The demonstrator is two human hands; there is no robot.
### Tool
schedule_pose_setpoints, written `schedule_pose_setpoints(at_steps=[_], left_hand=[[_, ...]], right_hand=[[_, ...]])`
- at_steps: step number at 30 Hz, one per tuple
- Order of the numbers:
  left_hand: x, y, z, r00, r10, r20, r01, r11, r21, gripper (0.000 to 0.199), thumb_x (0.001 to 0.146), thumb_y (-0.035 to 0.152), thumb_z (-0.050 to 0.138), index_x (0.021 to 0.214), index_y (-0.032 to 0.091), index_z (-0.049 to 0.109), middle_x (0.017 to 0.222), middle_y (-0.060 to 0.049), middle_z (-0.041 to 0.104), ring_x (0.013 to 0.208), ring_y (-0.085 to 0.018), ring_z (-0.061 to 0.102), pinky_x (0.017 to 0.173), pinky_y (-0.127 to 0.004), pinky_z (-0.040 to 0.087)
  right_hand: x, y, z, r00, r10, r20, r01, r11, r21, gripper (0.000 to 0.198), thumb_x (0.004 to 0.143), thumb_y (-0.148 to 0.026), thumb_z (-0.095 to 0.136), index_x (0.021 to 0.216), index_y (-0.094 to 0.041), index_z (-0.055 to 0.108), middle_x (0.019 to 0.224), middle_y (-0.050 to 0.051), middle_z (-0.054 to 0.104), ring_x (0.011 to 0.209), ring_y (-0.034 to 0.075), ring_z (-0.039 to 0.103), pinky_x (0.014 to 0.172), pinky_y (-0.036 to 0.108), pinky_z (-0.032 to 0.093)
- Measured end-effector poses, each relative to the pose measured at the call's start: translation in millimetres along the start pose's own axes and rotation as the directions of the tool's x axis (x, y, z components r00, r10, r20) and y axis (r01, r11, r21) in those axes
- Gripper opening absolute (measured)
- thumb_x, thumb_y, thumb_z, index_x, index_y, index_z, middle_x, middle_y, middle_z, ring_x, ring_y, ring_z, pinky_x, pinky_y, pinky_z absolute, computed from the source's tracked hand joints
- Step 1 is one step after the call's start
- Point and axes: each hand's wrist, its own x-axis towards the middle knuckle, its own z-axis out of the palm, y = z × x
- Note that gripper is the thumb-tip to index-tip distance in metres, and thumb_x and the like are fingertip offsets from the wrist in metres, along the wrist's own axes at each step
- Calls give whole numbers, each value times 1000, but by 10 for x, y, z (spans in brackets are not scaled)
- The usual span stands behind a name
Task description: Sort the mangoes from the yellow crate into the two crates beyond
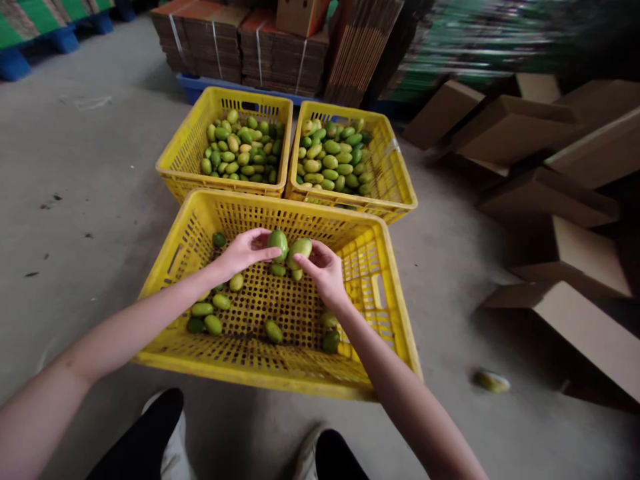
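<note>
Over the front yellow crate (280, 385), my left hand (245, 253) has its thumb and fingers closed on a dark green, oval, mango-like fruit (277, 245). My right hand (324, 272) grips a lighter yellow-green, mango-like fruit (300, 253). The two held fruits are side by side, nearly touching. Below them in the crate lie several more fruits: a group (212, 313) at the left, a single one (273, 331) near the front middle, and a dark green one (331, 341) at the right, partly behind my right arm.
Behind stand two more yellow crates, left (175, 160) and right (395, 167), holding many green and yellowish fruits. Bundled flat cardboard (200, 40) sits on a blue pallet farther back. Open cardboard boxes (590, 327) line the right side. A yellowish fruit (493, 382) lies on the floor.
</note>
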Motion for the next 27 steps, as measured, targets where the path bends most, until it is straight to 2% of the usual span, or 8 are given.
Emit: schedule_pose_setpoints(at_steps=[4, 8, 12, 15, 19, 23, 25, 27], left_hand=[[24, -11, 5, 971, -230, 64, 239, 945, -225, 34, 79, 42, 75, 87, 10, 67, 77, -7, 71, 59, -11, 65, 59, -20, 55], [26, -19, 21, 938, -331, 103, 346, 882, -320, 30, 88, 40, 66, 83, 9, 67, 68, -8, 70, 57, -13, 67, 56, -20, 55], [8, -5, 36, 957, -277, 82, 287, 877, -385, 12, 84, 19, 65, 94, 13, 66, 79, -7, 72, 68, -16, 70, 66, -24, 58], [-15, 14, 47, 976, -200, 89, 218, 859, -463, 27, 77, 10, 57, 102, 15, 65, 89, -6, 72, 78, -18, 70, 72, -29, 58], [-48, 22, 86, 961, -224, 163, 277, 804, -526, 23, 80, 22, 55, 95, 9, 66, 82, -9, 69, 68, -17, 67, 64, -27, 55], [-61, -12, 152, 964, -239, 120, 266, 818, -510, 16, 86, 28, 61, 84, 12, 63, 70, -3, 64, 48, -10, 56, 47, -20, 46], [-50, -40, 169, 957, -271, 101, 284, 811, -512, 27, 91, 35, 58, 76, 13, 60, 65, -3, 62, 41, -8, 51, 40, -19, 41], [-29, -73, 164, 937, -337, 91, 330, 773, -542, 39, 96, 41, 49, 72, 12, 59, 61, -4, 61, 40, -9, 51, 39, -20, 42]], right_hand=[[8, -14, 44, 976, 200, 82, -214, 947, 239, 52, 65, -54, 82, 97, -23, 57, 70, -2, 69, 50, 16, 66, 46, 27, 55], [14, 2, 66, 949, 284, 135, -313, 896, 314, 52, 64, -58, 81, 89, -21, 54, 61, -2, 67, 46, 16, 66, 42, 24, 52], [32, -40, 53, 959, 248, 134, -281, 874, 397, 41, 69, -42, 80, 97, -23, 55, 69, -3, 69, 51, 15, 66, 44, 23, 52], [44, -89, 46, 959, 241, 149, -283, 825, 489, 37, 70, -30, 73, 102, -25, 56, 78, -3, 70, 57, 14, 65, 47, 24, 51], [25, -103, 71, 945, 296, 137, -322, 780, 537, 35, 68, -33, 75, 98, -21, 61, 78, -3, 68, 52, 10, 58, 45, 21, 44], [-13, -74, 123, 934, 338, 115, -346, 779, 523, 35, 65, -40, 82, 84, -20, 60, 67, -5, 62, 44, 7, 49, 41, 19, 36], [-23, -64, 148, 918, 373, 136, -387, 765, 515, 37, 69, -49, 79, 75, -19, 58, 63, -4, 60, 45, 8, 49, 42, 20, 36], [-23, -54, 168, 904, 402, 149, -418, 753, 507, 39, 72, -54, 75, 72, -18, 58, 62, -2, 61, 48, 9, 50, 44, 21, 39]])
